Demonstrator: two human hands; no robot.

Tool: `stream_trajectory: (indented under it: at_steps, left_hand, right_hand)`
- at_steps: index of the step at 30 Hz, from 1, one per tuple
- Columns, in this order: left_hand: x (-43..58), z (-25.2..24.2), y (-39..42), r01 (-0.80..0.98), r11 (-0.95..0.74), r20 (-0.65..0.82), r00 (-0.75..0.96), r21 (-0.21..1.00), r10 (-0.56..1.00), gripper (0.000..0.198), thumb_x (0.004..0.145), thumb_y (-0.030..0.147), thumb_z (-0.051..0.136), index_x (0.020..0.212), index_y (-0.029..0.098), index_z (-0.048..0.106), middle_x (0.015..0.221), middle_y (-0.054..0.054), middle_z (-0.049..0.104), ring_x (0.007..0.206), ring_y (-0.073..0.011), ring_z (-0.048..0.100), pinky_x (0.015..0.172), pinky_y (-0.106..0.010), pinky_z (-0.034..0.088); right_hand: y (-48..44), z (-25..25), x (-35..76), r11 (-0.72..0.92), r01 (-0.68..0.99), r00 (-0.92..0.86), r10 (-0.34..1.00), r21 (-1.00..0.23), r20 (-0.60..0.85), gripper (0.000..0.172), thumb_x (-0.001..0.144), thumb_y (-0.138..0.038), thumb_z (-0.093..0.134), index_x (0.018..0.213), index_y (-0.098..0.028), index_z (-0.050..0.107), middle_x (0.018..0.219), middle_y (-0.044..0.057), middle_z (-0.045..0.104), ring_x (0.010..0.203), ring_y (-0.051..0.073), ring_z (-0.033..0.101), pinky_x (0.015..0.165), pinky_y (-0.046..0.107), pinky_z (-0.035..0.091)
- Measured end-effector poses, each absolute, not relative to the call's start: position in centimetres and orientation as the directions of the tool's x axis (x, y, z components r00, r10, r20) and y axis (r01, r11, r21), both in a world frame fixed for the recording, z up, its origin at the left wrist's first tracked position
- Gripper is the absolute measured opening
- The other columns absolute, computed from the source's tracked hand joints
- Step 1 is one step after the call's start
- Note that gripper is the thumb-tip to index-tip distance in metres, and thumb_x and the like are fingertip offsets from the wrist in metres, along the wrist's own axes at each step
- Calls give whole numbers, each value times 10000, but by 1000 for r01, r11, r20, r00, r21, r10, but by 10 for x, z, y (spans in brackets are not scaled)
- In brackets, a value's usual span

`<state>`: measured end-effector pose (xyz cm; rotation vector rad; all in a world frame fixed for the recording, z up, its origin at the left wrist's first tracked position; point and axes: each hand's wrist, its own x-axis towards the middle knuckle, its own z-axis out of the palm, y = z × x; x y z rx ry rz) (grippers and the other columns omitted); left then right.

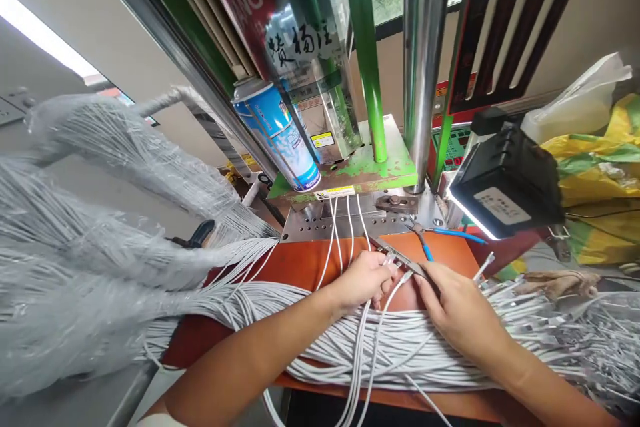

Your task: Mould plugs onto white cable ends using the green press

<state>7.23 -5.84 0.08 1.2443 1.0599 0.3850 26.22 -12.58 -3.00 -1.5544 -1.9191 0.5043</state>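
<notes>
My right hand (457, 300) is closed around the near end of a narrow metal bar fixture (400, 256), tilted over the orange work surface (300, 260). At the fixture's middle, my left hand (367, 278) pinches a white cable with a clear plug end; the fingers partly hide the plug. Another white cable (393, 300) hangs from the fixture between my hands. Under my forearms lies a thick bundle of white cables (330, 347). Several more cables run from the press base toward my left hand.
A green press with a metal bed plate (320, 223) stands ahead, a blue spray can (280, 137) on its ledge. Blue-handled pliers (425, 240) lie beyond the fixture. A black lamp (510, 180) is at right. Plastic-wrapped cable bundles (75, 267) fill the left.
</notes>
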Motion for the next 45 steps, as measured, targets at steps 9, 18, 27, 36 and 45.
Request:
stream_trajectory:
  at_steps: [9,18,27,36,45]
  left_hand:
    - [70,6,-56,284,324,-428,522,903,737,373,864,517,638,796,158,564,530,77,482,361,-46,381,358,-177,351]
    - [68,4,-56,319,343,-463,490,884,738,349,868,487,652,784,160,566,528,74,494,363,-49,412,369,-176,382]
    - [71,-1,-60,235,387,-453,450,892,770,355,839,478,695,778,139,611,493,78,476,342,-46,388,341,-171,337]
    - [78,-2,-61,191,449,-487,369,873,791,305,869,400,669,719,142,607,464,74,467,313,-46,351,322,-180,303]
    - [56,-8,-56,249,284,-349,277,926,895,337,976,473,535,914,147,595,538,56,541,343,-62,425,385,-174,323]
  right_hand:
    - [-126,-31,263,320,741,-165,939,-590,303,262,1069,-324,384,972,-210,599,832,49,660,735,214,649,682,344,445]
    - [-126,-35,263,255,741,-88,954,-621,287,265,1065,-347,388,986,-215,604,859,52,665,771,230,660,722,362,448]
    - [-126,-33,265,342,742,-182,931,-577,317,244,1072,-339,389,986,-221,585,833,35,659,720,213,641,655,344,413]
    - [-125,-36,269,415,729,-235,899,-545,370,229,1069,-355,416,1011,-235,602,836,28,675,704,200,655,646,330,439]
    - [-127,-37,264,283,797,-145,947,-533,286,289,1075,-407,384,1067,-234,616,896,39,693,785,230,692,704,349,458]
